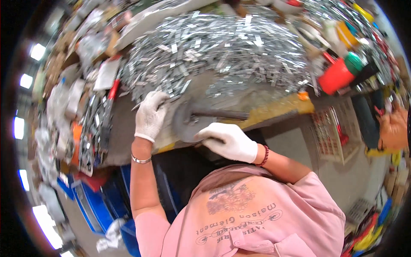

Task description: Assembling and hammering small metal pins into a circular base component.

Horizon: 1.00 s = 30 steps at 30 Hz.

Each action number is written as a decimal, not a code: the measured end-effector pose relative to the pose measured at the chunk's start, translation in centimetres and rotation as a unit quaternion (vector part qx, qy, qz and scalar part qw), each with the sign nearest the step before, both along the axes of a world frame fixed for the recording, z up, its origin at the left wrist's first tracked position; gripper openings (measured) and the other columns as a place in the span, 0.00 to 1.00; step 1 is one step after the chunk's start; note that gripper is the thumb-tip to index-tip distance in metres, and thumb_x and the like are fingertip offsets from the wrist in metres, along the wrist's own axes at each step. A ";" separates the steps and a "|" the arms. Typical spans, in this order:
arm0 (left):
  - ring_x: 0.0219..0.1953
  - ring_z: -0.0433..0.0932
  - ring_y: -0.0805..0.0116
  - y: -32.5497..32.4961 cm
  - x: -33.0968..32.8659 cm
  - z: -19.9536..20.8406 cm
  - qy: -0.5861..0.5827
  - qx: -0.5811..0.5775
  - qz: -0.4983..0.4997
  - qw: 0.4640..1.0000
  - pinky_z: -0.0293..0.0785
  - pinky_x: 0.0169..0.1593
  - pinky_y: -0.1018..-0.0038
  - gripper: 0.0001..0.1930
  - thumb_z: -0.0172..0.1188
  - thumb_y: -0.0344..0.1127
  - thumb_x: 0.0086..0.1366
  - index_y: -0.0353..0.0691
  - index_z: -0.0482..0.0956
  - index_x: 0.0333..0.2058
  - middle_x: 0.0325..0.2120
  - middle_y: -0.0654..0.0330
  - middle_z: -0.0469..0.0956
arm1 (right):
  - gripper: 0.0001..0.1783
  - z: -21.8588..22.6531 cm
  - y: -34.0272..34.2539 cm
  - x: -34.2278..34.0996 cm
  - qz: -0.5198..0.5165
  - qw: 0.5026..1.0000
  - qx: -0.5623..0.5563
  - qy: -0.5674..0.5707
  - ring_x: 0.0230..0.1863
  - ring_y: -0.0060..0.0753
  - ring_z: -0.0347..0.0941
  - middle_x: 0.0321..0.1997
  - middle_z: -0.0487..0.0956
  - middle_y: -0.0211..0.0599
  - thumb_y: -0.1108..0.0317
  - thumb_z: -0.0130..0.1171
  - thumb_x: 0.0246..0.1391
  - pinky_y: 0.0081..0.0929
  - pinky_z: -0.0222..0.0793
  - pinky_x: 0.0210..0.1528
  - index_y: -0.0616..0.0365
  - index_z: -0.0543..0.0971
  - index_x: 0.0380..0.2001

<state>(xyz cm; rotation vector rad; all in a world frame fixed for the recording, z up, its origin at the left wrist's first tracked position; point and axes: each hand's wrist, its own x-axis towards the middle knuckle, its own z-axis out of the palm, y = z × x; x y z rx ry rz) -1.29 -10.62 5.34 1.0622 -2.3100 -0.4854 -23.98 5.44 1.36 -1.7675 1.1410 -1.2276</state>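
My left hand (151,115), in a white knit glove, is at the near left edge of a heap of thin silvery metal strips (214,47). Its fingers are curled in; whatever they hold is hidden. A round grey disc-like block (182,124) lies on the worn bench between my hands. Across its right side rests a dark rod (222,114) with a thicker end, pointing right. My right hand (229,140), also in a white glove, is at the block's near right edge, thumb and fingers pinched together. What is in that pinch is too small to make out.
A red container with a green top (342,73) lies at the bench's right end. Below it stands a pale plastic crate (336,135). More metal pieces and a red-handled tool (114,88) are at left. Blue bins (100,205) sit under the bench. Another person's hand (393,124) shows far right.
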 end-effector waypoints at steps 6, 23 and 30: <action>0.47 0.82 0.44 -2.1 -2.1 -1.2 -0.164 0.078 0.060 0.981 0.77 0.50 0.55 0.13 0.69 0.39 0.64 0.42 0.82 0.44 0.44 0.50 0.83 | 0.12 2.9 3.4 -7.6 -0.172 0.971 -0.061 0.155 0.39 0.49 0.81 0.36 0.83 0.42 0.74 0.69 0.52 0.39 0.79 0.43 0.55 0.84 0.41; 0.32 0.81 0.78 7.6 1.5 -2.4 0.338 0.438 0.059 0.831 0.75 0.32 0.82 0.12 0.65 0.29 0.71 0.38 0.78 0.51 0.35 0.64 0.83 | 0.06 -0.8 0.9 -20.2 -0.435 0.719 -0.063 0.539 0.33 0.41 0.80 0.30 0.75 0.34 0.70 0.68 0.51 0.39 0.76 0.34 0.49 0.79 0.28; 0.35 0.81 0.67 9.1 -1.2 -2.1 0.120 0.123 0.037 0.984 0.76 0.43 0.71 0.07 0.70 0.23 0.62 0.36 0.84 0.39 0.34 0.59 0.82 | 0.04 2.0 0.4 -12.5 -0.303 0.876 -0.128 0.353 0.36 0.43 0.81 0.36 0.81 0.35 0.71 0.70 0.54 0.36 0.77 0.38 0.52 0.84 0.33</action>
